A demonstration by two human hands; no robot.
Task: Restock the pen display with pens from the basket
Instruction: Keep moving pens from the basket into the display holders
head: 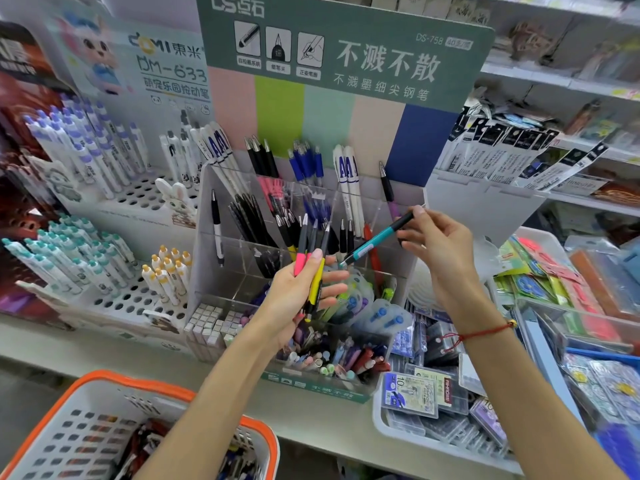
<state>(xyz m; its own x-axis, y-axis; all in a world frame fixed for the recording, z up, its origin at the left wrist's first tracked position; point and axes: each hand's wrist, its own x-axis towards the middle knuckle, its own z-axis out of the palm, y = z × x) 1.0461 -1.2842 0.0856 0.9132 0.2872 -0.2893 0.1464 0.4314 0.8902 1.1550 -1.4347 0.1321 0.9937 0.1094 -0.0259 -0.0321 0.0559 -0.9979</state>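
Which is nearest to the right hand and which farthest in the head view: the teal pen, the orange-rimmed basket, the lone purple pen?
1. teal pen: pinched by the right hand.
2. lone purple pen: just up-left, in the display.
3. orange-rimmed basket: far lower left.

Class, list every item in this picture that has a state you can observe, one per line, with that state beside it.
Left hand: grips a bunch of pens.
Bunch of pens with pink and yellow grips: held upright, tips up.
Right hand: pinches one pen.
Teal and black pen: held slanted over the display.
Clear acrylic pen display: partly filled.
Orange-rimmed white basket: holds pens.
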